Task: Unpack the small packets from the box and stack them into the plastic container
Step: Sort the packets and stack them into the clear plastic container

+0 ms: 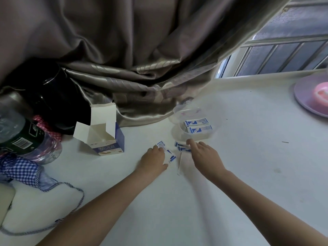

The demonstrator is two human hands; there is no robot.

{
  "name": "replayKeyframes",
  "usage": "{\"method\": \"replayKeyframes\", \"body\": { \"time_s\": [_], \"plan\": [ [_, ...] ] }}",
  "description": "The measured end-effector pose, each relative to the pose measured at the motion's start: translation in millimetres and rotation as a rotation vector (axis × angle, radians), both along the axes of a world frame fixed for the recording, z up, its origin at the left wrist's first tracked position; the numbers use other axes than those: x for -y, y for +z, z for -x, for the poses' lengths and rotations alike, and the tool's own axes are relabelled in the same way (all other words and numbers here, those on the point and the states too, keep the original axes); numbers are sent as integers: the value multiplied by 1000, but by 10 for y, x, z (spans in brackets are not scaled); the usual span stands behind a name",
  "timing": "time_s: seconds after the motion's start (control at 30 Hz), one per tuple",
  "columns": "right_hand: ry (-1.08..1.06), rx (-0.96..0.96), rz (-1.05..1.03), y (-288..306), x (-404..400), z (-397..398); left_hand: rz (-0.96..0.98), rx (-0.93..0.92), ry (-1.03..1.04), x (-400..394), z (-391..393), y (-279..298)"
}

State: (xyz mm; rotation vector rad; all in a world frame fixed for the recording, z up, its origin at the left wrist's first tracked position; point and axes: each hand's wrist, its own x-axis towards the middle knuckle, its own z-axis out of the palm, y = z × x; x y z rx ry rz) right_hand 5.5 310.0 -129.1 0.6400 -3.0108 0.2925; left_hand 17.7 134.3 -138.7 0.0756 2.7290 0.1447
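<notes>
Scanning from the left, I count one clear plastic bottle (21, 137) lying among checked cloth (21, 167) at the table's left edge, with a black kettle (51, 93) behind it. Next comes one box (104, 139), standing upright with its flaps thrown open toward the curtain (133, 59).

My left hand (153, 159) lies flat on the white table (177, 210), fingers nearly straight, their tips pressing on a loose packet (162, 145); two more packets (171, 157) lie just beside it, fanned toward me. My right hand (204, 154) also rests with relaxed fingers, gripping nothing I can see, its fingertips touching a small cluster of packets (182, 147); I cannot count that cluster exactly, as the hand covers part of it.

Just beyond the right hand sits one clear plastic container (191, 125), holding two stacks of packets (197, 126) side by side, their long axes running left to right. A folded paper slip (179, 165) lies between my hands.

Farther right, one purple plate (305, 96) sits at the table's right edge, under the window (284, 50). Bare tabletop stretches between the container and the plate, and across the near side toward me.
</notes>
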Motion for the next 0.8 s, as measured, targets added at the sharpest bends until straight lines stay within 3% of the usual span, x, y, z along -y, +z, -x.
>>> {"method": "replayKeyframes", "body": {
  "time_s": [0.07, 0.17, 0.43, 0.6, 0.7, 0.8],
  "plan": [
    [67, -47, -162, -81, -14, -45, 59, -24, -22, -82, 17, -17],
    [114, 33, -243, -199, -17, -99, 27, -24, 27, -80, 62, -26],
    [116, 210, -156, -228, -72, -84, -298, 66, 111, 127, 77, -115],
    [104, 265, -204, -175, -14, -65, -242, 66, 11, 75, 83, -77],
    [-1, 364, -44, -148, 17, -20, -274, 69, 22, 59, 90, -109],
    [-187, 533, 268, -107, 48, 50, -490, 54, 230, 102, 101, -21]
  ]
}}
